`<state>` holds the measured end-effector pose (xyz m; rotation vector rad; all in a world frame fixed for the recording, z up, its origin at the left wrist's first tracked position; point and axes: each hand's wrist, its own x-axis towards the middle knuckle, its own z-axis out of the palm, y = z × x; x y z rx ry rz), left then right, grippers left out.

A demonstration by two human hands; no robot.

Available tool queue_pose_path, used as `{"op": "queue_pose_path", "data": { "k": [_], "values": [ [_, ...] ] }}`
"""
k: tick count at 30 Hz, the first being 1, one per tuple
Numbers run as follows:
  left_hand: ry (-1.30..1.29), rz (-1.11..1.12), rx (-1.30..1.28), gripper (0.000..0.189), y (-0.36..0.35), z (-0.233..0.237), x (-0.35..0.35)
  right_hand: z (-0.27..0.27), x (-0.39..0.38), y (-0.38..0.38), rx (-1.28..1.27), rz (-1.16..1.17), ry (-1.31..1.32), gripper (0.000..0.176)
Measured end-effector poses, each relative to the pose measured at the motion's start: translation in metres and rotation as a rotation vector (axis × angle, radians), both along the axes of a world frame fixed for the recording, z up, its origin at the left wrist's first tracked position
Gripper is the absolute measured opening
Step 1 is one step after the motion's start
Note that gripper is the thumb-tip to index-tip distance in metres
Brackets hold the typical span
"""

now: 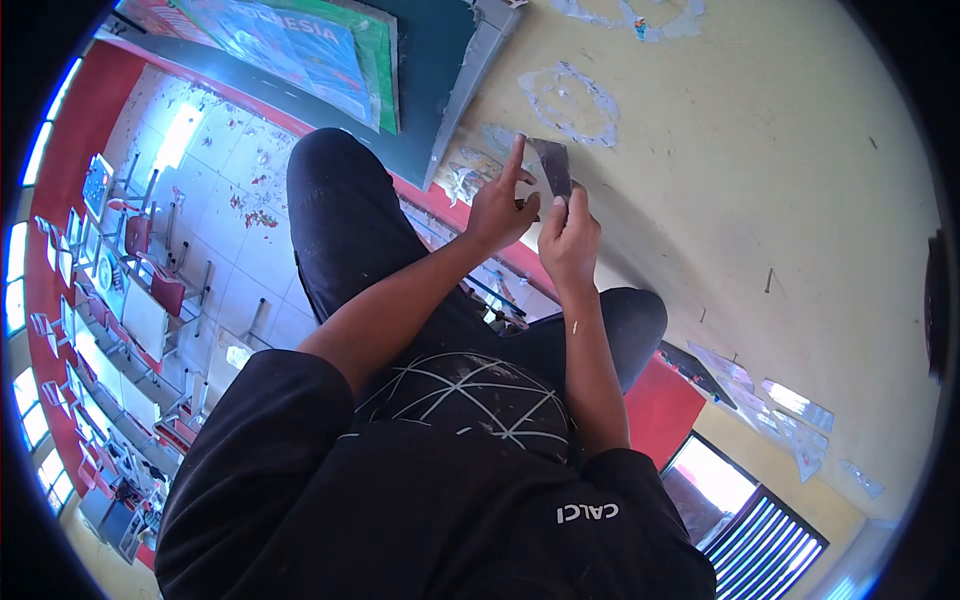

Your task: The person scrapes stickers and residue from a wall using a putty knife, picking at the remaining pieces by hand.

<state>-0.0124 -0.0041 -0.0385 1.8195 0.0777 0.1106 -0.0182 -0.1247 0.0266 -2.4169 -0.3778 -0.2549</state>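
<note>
**A:** What lies around the grip, biggest first?

**B:** A yellow wall (760, 200) fills everything behind and beyond the hands. It is scuffed, and rings of torn paper residue (570, 100) sit just past the tool's tip. Off to the left-hand side of the grip hangs a dark green board (430, 60). The person's raised knee (340, 200) in black trousers sits under the left forearm.

**A:** And the arms?

**B:** Both are bare from the short sleeves down and reach forward from the chest. They close in on each other until the hands meet at one spot in front of the wall. The left forearm slants in, and the right one runs nearly straight.

**A:** The hands themselves?

**B:** The right hand (570, 240) is clenched around the lower part of a scraper (553, 165), with its thumb (578, 203) laid up against the blade's side. The left hand (500, 212) sits touching it, knuckle to knuckle, with most fingers curled in. Its index finger (516, 155) sticks out straight alongside the blade. I cannot tell whether that hand really grasps the tool or only steadies it.

**A:** How does the scraper look?

**B:** It has a flat, dull grey metal blade that widens toward a squared end. It stands up out of the right fist and tilts slightly toward the wall. The handle is buried between the two hands, so little of it shows. I cannot tell whether the blade's edge touches the wall.
</note>
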Motion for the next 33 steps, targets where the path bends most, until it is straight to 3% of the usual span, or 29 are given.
{"op": "queue_pose_path", "data": {
  "k": [7,13,22,25,28,33],
  "values": [
    [-0.104,-0.018,0.089,0.096,0.000,-0.002,0.001,0.001,-0.001,0.010,0.000,-0.050,0.030,0.009],
    [-0.004,0.122,0.010,0.100,0.004,0.009,0.004,0.002,0.015,0.029,-0.066,0.017,0.040,0.013],
    [0.066,0.092,-0.202,0.097,-0.006,0.004,0.005,-0.010,-0.002,-0.007,0.026,0.030,0.127,0.016],
    [0.071,0.129,-0.133,0.094,-0.005,0.009,0.005,-0.006,0.005,0.003,0.027,0.023,0.101,0.021],
    [-0.115,0.112,-0.081,0.088,-0.005,0.001,0.004,-0.005,0.009,0.014,0.052,0.023,0.056,0.025],
    [-0.060,0.131,-0.103,0.081,-0.006,0.000,0.002,-0.013,0.008,0.017,0.063,-0.003,0.022,0.025]
  ]
}}
